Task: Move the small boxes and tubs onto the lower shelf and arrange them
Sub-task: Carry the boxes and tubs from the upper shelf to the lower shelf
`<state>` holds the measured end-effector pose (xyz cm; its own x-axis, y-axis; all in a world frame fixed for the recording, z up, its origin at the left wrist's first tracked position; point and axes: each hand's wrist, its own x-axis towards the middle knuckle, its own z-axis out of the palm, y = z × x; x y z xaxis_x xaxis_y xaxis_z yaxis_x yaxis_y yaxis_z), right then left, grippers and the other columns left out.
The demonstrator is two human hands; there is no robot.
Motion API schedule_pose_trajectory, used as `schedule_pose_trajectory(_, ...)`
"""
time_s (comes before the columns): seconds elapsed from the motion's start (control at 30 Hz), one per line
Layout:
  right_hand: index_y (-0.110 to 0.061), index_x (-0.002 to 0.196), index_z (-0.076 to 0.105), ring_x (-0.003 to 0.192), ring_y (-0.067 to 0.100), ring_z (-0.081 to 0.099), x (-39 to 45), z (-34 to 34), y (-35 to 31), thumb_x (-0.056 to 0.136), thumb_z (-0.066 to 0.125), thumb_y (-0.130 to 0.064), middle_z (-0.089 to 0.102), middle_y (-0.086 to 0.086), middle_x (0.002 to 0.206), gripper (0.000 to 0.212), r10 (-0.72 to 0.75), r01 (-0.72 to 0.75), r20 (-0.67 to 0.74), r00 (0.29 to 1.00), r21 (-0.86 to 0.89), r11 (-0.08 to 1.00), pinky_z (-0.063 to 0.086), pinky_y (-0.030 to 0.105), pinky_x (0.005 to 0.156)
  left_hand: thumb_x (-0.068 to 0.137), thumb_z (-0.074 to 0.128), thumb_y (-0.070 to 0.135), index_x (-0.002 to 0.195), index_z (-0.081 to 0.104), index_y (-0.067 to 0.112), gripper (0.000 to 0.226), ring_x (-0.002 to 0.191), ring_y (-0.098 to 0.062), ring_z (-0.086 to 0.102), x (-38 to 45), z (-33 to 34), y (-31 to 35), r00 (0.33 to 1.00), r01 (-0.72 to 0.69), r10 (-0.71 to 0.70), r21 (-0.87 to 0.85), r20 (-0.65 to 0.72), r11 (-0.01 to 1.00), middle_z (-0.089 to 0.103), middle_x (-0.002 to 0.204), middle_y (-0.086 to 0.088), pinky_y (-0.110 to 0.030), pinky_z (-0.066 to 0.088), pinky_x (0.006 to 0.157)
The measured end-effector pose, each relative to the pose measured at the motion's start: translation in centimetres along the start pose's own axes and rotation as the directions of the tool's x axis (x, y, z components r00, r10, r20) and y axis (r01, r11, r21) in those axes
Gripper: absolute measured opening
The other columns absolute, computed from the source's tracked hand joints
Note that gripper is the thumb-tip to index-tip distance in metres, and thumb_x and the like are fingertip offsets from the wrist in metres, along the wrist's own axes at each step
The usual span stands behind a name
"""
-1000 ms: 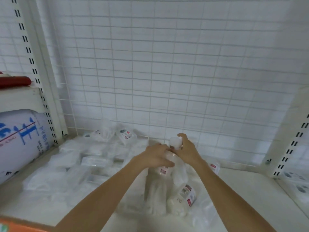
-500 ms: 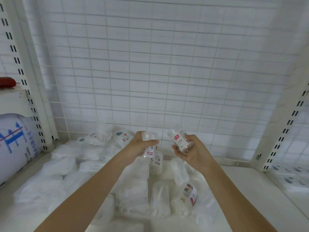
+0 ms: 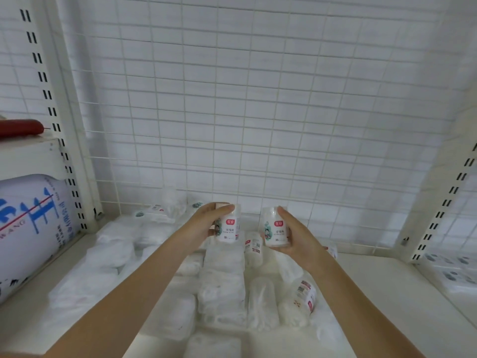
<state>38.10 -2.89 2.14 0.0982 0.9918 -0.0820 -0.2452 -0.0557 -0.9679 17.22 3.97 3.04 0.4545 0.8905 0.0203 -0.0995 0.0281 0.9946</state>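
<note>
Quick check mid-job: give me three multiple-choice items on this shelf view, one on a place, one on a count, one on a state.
1. Where does the blue-printed roll lie?
A. left of the post
B. on the right shelf
C. among the tubs

2. How many tubs are held?
A. none
B. one
C. two

3. How are the held tubs oriented?
A. upright
B. upside down
C. on their sides

Answers: 1 A, it lies beyond the left post. 2 C, left hand holds a tub, right hand another tub. 3 A, their labels read upright.
</note>
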Motion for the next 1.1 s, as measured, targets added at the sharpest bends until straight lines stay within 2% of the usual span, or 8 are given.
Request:
schedule_pose_trajectory(0.13,-0.016,0.105,0.063,0.092,0.023,0.065,-1.3,-0.5,-0.3,0.085,0.060,-0.031,0.070,0.005,0.096,0.025,-0.106,0.098,-0.043,0.993,-0.161,0.982,0.050,0.032,0.073,0.068,0.076,0.031,0.114,0.055,0.009,0.055,0.071,-0.009,0.063,-0.3,0.2,0.0,0.999,0.021,-0.020,-0.018,0.038,1.000,0.066,0.079,0.004,-0.025,0.048,0.065)
schedule_pose_trajectory(0.3,-0.019,0.105,0.064,0.094,0.021,0.065,-3.8,-2.8,-0.1,0.088,0.057,-0.027,0.071,0.002,0.097,0.020,-0.120,0.093,-0.138,0.983,-0.187,0.978,0.049,0.031,0.077,0.075,0.074,0.021,0.113,0.048,0.014,0.046,0.085,-0.016,0.061,0.0,2.6,-0.5,0.998,0.054,-0.053,-0.016,0.032,0.998,0.063,0.096,-0.002,-0.027,0.045,0.071)
schedule_pose_trajectory(0.43,-0.022,0.096,0.067,0.092,0.020,0.066,-7.2,-5.7,-0.3,0.087,0.057,-0.020,0.073,-0.002,0.091,0.013,-0.170,0.135,-0.244,0.955,-0.156,0.979,0.050,0.032,0.077,0.067,0.077,0.036,0.104,0.054,0.019,0.046,0.090,-0.023,0.061,0.2,6.1,-0.5,0.993,0.074,-0.076,0.034,0.087,0.997,0.064,0.093,-0.005,-0.038,0.046,0.081)
schedule_pose_trajectory(0.57,-0.026,0.088,0.073,0.093,0.019,0.067,-13.1,-9.7,-0.9,0.077,0.063,-0.029,0.073,-0.003,0.093,0.015,-0.258,0.206,-0.298,0.919,-0.195,0.959,0.051,0.033,0.079,0.083,0.064,0.031,0.090,0.057,0.019,0.016,0.073,-0.022,0.059,-0.9,12.3,-0.6,0.984,0.083,-0.097,0.096,0.151,0.992,0.063,0.079,-0.006,-0.033,0.044,0.070)
schedule_pose_trajectory(0.67,-0.024,0.093,0.071,0.089,0.018,0.067,-18.3,-13.7,-1.1,0.056,0.076,-0.049,0.072,-0.001,0.092,0.045,-0.302,0.244,-0.400,0.865,-0.191,0.951,0.052,0.028,0.071,0.088,0.053,0.024,0.082,0.052,0.018,0.009,0.057,-0.017,0.045,-2.4,18.1,-1.2,0.968,0.078,-0.103,0.115,0.228,0.990,0.053,0.071,-0.006,-0.025,0.035,0.053)
schedule_pose_trajectory(0.8,-0.015,0.099,0.066,0.076,0.020,0.068,-26.4,-20.0,-0.3,0.065,0.069,-0.041,0.072,0.005,0.079,0.043,-0.303,0.284,-0.562,0.770,-0.125,0.951,0.054,0.032,0.063,0.090,0.054,0.015,0.095,0.056,0.018,0.007,0.066,-0.013,0.054,-5.1,26.6,-3.3,0.904,0.068,-0.096,0.083,0.417,0.994,0.058,0.079,-0.002,-0.022,0.041,0.056)
schedule_pose_trajectory(0.97,-0.011,0.101,0.062,0.076,0.021,0.069,-36.9,-27.4,1.5,0.093,0.043,-0.029,0.072,0.008,0.084,0.028,-0.166,0.303,-0.728,0.665,0.060,0.951,0.054,0.035,0.073,0.088,0.058,0.016,0.100,0.059,0.015,0.012,0.064,-0.007,0.067,-9.8,38.1,-6.4,0.808,0.141,-0.142,0.046,0.571,0.989,0.066,0.082,-0.001,-0.015,0.050,0.053)
schedule_pose_trajectory(1.1,-0.011,0.087,0.070,0.062,0.024,0.060,-44.1,-31.3,2.9,0.069,0.061,-0.048,0.065,0.010,0.072,0.042,-0.078,0.293,-0.810,0.581,0.119,0.949,0.042,0.034,0.064,0.090,0.054,0.019,0.088,0.060,0.012,0.010,0.060,-0.017,0.065,-13.7,46.6,-8.8,0.726,0.249,-0.213,0.039,0.654,0.968,0.067,0.073,-0.008,-0.028,0.051,0.060)
